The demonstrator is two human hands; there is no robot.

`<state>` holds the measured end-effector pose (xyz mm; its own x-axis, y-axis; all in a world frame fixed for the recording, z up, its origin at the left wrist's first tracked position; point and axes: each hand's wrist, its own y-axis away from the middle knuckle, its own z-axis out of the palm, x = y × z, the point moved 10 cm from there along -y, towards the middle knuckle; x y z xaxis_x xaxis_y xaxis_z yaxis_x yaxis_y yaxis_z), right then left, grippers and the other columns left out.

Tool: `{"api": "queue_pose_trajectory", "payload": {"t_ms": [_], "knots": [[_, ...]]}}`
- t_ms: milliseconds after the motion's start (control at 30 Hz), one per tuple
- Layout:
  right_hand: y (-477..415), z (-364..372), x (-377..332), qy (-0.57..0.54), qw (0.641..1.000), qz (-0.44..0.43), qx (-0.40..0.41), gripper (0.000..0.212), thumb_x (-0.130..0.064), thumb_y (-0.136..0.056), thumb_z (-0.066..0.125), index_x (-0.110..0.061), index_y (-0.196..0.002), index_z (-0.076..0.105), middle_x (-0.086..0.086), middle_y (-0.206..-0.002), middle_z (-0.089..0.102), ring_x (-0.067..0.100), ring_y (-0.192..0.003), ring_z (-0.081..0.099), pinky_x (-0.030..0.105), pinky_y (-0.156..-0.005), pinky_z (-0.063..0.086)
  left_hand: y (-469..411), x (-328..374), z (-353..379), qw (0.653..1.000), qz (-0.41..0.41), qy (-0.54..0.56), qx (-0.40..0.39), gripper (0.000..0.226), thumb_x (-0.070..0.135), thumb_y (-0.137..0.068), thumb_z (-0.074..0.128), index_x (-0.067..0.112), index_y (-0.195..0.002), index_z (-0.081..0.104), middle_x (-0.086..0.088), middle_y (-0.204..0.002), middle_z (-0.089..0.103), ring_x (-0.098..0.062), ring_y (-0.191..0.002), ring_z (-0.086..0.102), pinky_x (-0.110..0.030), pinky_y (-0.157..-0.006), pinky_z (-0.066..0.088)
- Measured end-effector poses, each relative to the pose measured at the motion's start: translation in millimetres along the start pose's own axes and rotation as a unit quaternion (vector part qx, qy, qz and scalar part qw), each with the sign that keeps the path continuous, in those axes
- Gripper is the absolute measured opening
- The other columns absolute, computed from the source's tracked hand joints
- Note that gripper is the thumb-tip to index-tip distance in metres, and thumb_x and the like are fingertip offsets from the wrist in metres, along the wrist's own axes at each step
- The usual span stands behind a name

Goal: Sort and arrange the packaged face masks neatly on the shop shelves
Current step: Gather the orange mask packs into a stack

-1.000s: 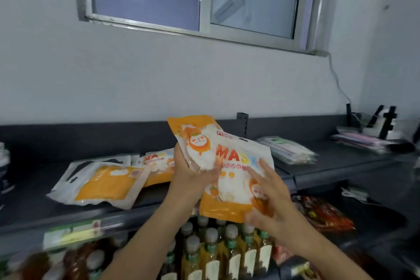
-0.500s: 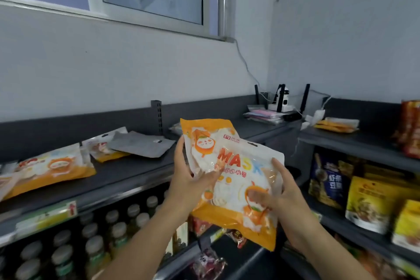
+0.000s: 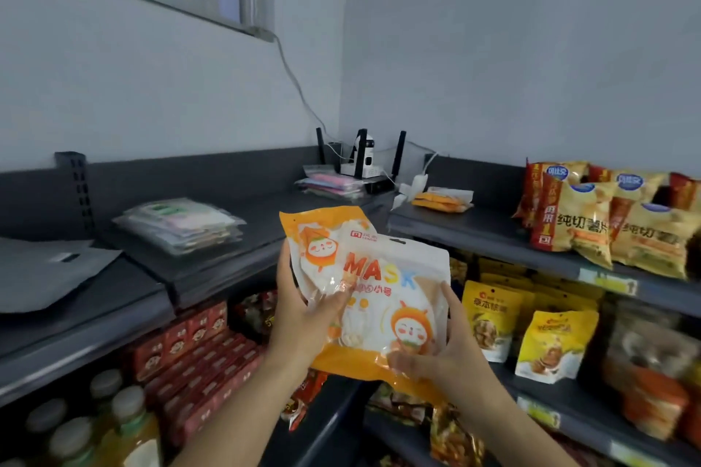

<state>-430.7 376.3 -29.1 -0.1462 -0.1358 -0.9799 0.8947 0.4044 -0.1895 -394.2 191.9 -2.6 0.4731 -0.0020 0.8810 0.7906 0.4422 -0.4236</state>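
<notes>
Both hands, left and right, grip orange mask packs mid-air, near the shelf corner; its top right of them lies bare.

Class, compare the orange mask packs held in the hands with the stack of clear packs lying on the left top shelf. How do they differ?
The held orange mask packs are opaque orange and white with cartoon faces and "MASK" print; the clear pack stack is see-through, showing pale green and pink. The held packs stand tilted between the left hand and right hand; the stack lies flat on the top shelf, untouched. Both are flat plastic pouches.
</notes>
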Motion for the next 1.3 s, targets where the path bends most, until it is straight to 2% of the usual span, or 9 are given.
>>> {"api": "queue_pose_trajectory", "payload": {"t_ms": [133, 300, 433, 600, 733, 867, 1033, 1133, 1300], "knots": [[-46, -28, 9, 0.026, 0.999, 0.009, 0.038, 0.118, 0.014, -0.055, 0.08, -0.039, -0.141, 0.019, -0.011, -0.112, 0.053, 0.016, -0.102, 0.062, 0.04, -0.083, 0.056, -51, -30, 27, 0.999, -0.013, 0.021, -0.024, 0.077, 0.009, -0.075, 0.075, 0.065, -0.108, 0.033, 0.027, -0.115, 0.055, 0.017, -0.094, 0.058, -0.018, -0.073, 0.055], [-102, -55, 12, 0.028, 0.996, -0.009, 0.085, 0.114, 0.011, -0.051, 0.082, -0.045, -0.131, 0.023, -0.008, -0.12, 0.054, 0.016, -0.106, 0.062, 0.038, -0.08, 0.057, -116, -63, 55, 0.996, -0.016, 0.04, -0.083, 0.089, 0.011, -0.075, 0.076, 0.044, -0.141, 0.026, 0.019, -0.133, 0.05, 0.004, -0.112, 0.056, -0.032, -0.089, 0.054], [-138, -76, 13, 0.036, 0.993, -0.018, 0.113, 0.107, 0.017, -0.058, 0.076, -0.042, -0.133, 0.027, -0.015, -0.115, 0.052, 0.016, -0.103, 0.062, 0.034, -0.072, 0.058, -159, -91, 75, 0.993, -0.025, 0.041, -0.111, 0.092, 0.021, -0.071, 0.08, 0.048, -0.14, 0.025, 0.021, -0.137, 0.046, 0.001, -0.121, 0.05, -0.039, -0.094, 0.051], [-168, -106, 22, 0.082, 0.983, -0.018, 0.16, 0.105, 0.01, -0.058, 0.081, -0.043, -0.131, 0.028, -0.019, -0.112, 0.052, 0.012, -0.1, 0.063, 0.03, -0.072, 0.058, -191, -115, 103, 0.991, -0.002, 0.031, -0.134, 0.084, 0.013, -0.077, 0.074, 0.043, -0.14, 0.029, 0.024, -0.135, 0.047, 0.005, -0.12, 0.049, -0.032, -0.095, 0.049], [-194, -130, 33, 0.118, 0.977, -0.015, 0.178, 0.103, 0.003, -0.057, 0.085, -0.044, -0.131, 0.03, -0.015, -0.118, 0.053, 0.014, -0.104, 0.062, 0.038, -0.079, 0.058, -213, -138, 119, 0.992, -0.01, 0.018, -0.129, 0.085, 0.023, -0.073, 0.077, 0.04, -0.141, 0.029, 0.016, -0.137, 0.048, -0.003, -0.122, 0.05, -0.039, -0.096, 0.049], [-228, -151, 38, 0.121, 0.979, -0.039, 0.162, 0.095, 0.005, -0.063, 0.08, -0.043, -0.131, 0.033, -0.012, -0.12, 0.056, 0.011, -0.104, 0.062, 0.034, -0.08, 0.058, -234, -148, 137, 0.995, 0.003, 0.026, -0.098, 0.073, 0.013, -0.077, 0.073, 0.035, -0.137, 0.038, 0.015, -0.128, 0.057, 0.003, -0.11, 0.057, -0.02, -0.079, 0.054], [-273, -188, 25, 0.122, 0.977, -0.082, 0.152, 0.088, 0.008, -0.072, 0.072, -0.059, -0.117, 0.038, -0.01, -0.118, 0.059, 0.014, -0.105, 0.063, 0.039, -0.079, 0.058, -268, -161, 166, 0.998, 0.02, 0.003, -0.058, 0.066, 0.009, -0.082, 0.069, 0.037, -0.134, 0.04, 0.016, -0.125, 0.059, 0.001, -0.112, 0.057, -0.033, -0.09, 0.051], [-300, -222, 12, 0.095, 0.978, -0.086, 0.162, 0.084, 0.008, -0.075, 0.069, -0.05, -0.127, 0.037, -0.007, -0.117, 0.06, 0.015, -0.102, 0.065, 0.038, -0.077, 0.058, -296, -161, 181, 0.999, 0.039, -0.006, -0.024, 0.066, 0.006, -0.085, 0.064, 0.036, -0.138, 0.038, 0.011, -0.131, 0.055, -0.008, -0.117, 0.055, -0.039, -0.093, 0.05], [-341, -301, -22, 0.232, 0.934, -0.089, 0.257, 0.09, -0.003, -0.077, 0.072, -0.039, -0.144, 0.024, -0.003, -0.127, 0.051, 0.016, -0.109, 0.057, 0.038, -0.085, 0.055, -325, -169, 183, 0.998, 0.05, -0.001, 0.048, 0.064, 0.001, -0.085, 0.062, 0.034, -0.135, 0.04, 0.014, -0.121, 0.058, -0.003, -0.106, 0.06, -0.023, -0.077, 0.054]]}}
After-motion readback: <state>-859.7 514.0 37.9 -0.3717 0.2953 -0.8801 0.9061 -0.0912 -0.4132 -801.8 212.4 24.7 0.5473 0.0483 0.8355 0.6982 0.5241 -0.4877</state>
